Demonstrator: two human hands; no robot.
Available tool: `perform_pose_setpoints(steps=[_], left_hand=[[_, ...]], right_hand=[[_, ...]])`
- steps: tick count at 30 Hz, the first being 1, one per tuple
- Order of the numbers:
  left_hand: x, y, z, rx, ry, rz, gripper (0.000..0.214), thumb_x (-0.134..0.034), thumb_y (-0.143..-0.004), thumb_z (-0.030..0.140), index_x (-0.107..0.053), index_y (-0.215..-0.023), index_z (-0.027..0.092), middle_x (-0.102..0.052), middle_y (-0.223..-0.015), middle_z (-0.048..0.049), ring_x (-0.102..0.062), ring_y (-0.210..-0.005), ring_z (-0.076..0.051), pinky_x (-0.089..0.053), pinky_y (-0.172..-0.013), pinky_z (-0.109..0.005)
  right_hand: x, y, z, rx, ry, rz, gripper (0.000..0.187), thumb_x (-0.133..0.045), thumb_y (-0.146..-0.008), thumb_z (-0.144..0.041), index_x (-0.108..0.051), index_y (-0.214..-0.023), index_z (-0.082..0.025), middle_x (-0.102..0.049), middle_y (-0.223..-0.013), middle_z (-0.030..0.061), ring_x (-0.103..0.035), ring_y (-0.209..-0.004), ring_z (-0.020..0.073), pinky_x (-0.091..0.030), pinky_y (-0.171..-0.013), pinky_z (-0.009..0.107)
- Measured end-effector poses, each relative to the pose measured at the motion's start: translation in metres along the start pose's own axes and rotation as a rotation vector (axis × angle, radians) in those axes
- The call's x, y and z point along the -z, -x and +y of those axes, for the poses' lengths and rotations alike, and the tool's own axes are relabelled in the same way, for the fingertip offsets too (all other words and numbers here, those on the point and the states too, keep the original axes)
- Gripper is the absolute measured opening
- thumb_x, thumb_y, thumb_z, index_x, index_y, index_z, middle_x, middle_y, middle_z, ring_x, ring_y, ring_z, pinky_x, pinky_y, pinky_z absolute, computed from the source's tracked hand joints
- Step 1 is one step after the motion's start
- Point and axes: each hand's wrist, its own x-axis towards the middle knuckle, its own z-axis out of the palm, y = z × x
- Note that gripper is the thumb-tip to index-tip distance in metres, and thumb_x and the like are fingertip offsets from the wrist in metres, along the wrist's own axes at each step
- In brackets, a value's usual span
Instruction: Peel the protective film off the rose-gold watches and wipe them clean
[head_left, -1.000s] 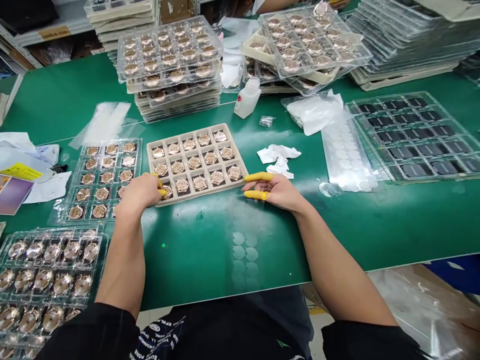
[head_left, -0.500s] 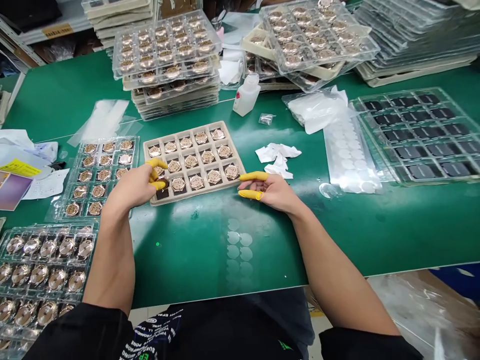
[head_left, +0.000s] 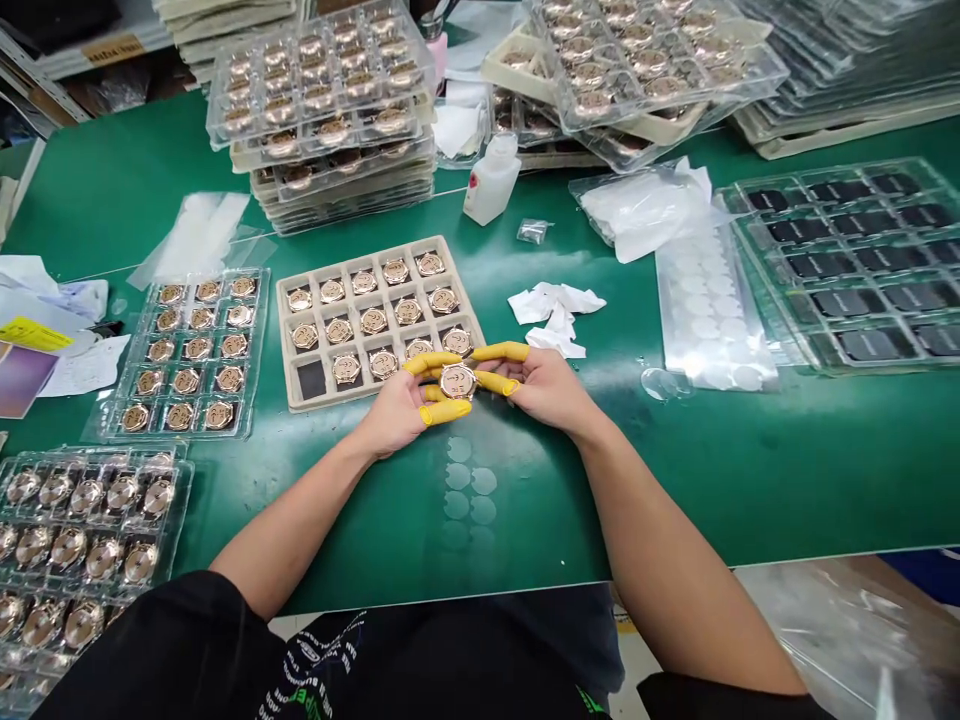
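Observation:
Just in front of the beige compartment tray (head_left: 286, 330), a rose-gold watch case (head_left: 457, 381) is held up with its engraved round face toward me. My left hand (head_left: 401, 405), in yellow finger cots, is closed on its left side. From the right, my right hand (head_left: 540, 385), also with yellow finger cots, pinches its edge. Similar watch cases sit in the tray's compartments; the front-left one shows only its dark bottom. Round clear films (head_left: 457, 476) lie on the green table below my hands.
Clear trays of watch cases (head_left: 197, 348) stand at left, with tall tray stacks (head_left: 345, 190) behind. A white bottle (head_left: 491, 180), crumpled tissue (head_left: 555, 310), a sticker sheet (head_left: 709, 330) and a clear tray with black pieces (head_left: 825, 360) lie rearward and right.
My left hand has lifted the watch case out of the tray's front-left compartment and carried it right. It has met my right hand, which now grips the case too.

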Motion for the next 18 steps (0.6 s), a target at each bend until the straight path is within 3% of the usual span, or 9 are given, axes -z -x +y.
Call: perform_pose_setpoints(steps=[3,6,11,14,18], left_hand=[[0.009,-0.003,-0.001,-0.01,-0.021,0.0,0.083,-0.104,-0.047,0.017,-0.065,-0.12,0.021,-0.071,-0.106,-0.0029,-0.07,-0.086,-0.013,-0.06,-0.081,-0.026],[0.011,-0.004,-0.004,-0.022,-0.048,0.002,0.078,-0.104,-0.049,0.02,-0.066,-0.118,0.02,-0.073,-0.101,-0.0025,-0.071,-0.088,-0.014,-0.061,-0.084,-0.028],[0.013,-0.004,-0.007,-0.065,-0.094,0.059,0.079,-0.105,-0.045,0.022,-0.069,-0.115,0.018,-0.076,-0.099,-0.003,-0.072,-0.086,-0.015,-0.063,-0.085,-0.03],[0.015,-0.005,-0.009,-0.165,-0.154,0.136,0.075,-0.104,-0.047,0.031,-0.071,-0.113,0.018,-0.077,-0.103,-0.0062,-0.075,-0.088,-0.017,-0.064,-0.085,-0.032],[0.014,-0.003,-0.012,-0.397,-0.355,0.35,0.067,-0.099,-0.053,0.043,-0.074,-0.111,0.019,-0.078,-0.105,-0.0075,-0.076,-0.095,-0.022,-0.064,-0.089,-0.036]], right_hand=[[-0.002,0.001,0.0,-0.005,0.012,-0.018,0.046,-0.085,-0.074,-0.043,-0.081,-0.11,-0.016,-0.079,-0.091,0.0082,-0.06,-0.067,0.0137,-0.05,-0.064,0.031],[-0.002,0.002,0.001,-0.003,0.019,-0.06,0.043,-0.084,-0.077,-0.042,-0.081,-0.111,-0.018,-0.08,-0.091,0.0078,-0.064,-0.071,0.0158,-0.053,-0.066,0.032],[0.002,0.001,0.004,0.005,-0.037,-0.085,0.041,-0.084,-0.079,-0.044,-0.08,-0.112,-0.02,-0.082,-0.099,0.0089,-0.075,-0.092,0.0236,-0.059,-0.086,0.04],[0.003,0.001,0.003,0.013,-0.084,-0.109,0.045,-0.08,-0.084,-0.05,-0.076,-0.117,-0.02,-0.082,-0.101,0.0094,-0.073,-0.083,0.0203,-0.058,-0.078,0.037],[0.001,0.0,-0.002,0.023,-0.132,-0.141,0.049,-0.074,-0.089,-0.057,-0.072,-0.122,-0.02,-0.081,-0.105,0.0088,-0.06,-0.062,0.0121,-0.05,-0.058,0.029]])
